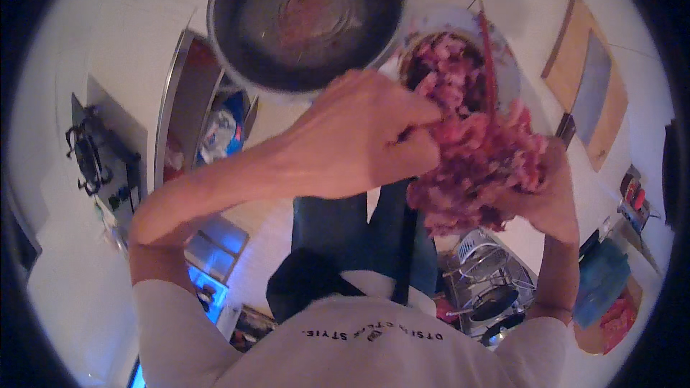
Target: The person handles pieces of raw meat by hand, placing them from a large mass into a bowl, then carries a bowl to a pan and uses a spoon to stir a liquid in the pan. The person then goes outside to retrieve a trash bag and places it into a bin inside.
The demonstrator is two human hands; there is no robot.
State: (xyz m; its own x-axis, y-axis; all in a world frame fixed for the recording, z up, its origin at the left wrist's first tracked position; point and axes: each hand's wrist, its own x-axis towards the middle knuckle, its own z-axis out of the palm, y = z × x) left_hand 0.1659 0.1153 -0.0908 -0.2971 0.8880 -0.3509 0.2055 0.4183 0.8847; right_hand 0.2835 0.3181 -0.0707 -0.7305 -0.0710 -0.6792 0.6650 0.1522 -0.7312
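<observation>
A large loose clump of raw sliced meat [474,172] hangs between my two hands, over the counter's front edge. My right hand [544,194] cups the clump from the right and below. At its upper left edge, my left hand [383,140] is closed, with strips of meat at its fingers. Just beyond sits a pale bowl with a patterned rim [509,73], holding more meat pieces [444,67] in dark liquid. A red stick, likely a chopstick [488,59], leans out of the bowl. Part of the bowl's near side is hidden by the clump.
A dark wok [307,21] with some liquid stands beyond my left hand. On the right lies a wooden cutting board [598,134] with a cleaver [595,83]. An open drawer [186,102] is at left, a dish rack [488,280] at lower right, a gas burner [89,156] far left.
</observation>
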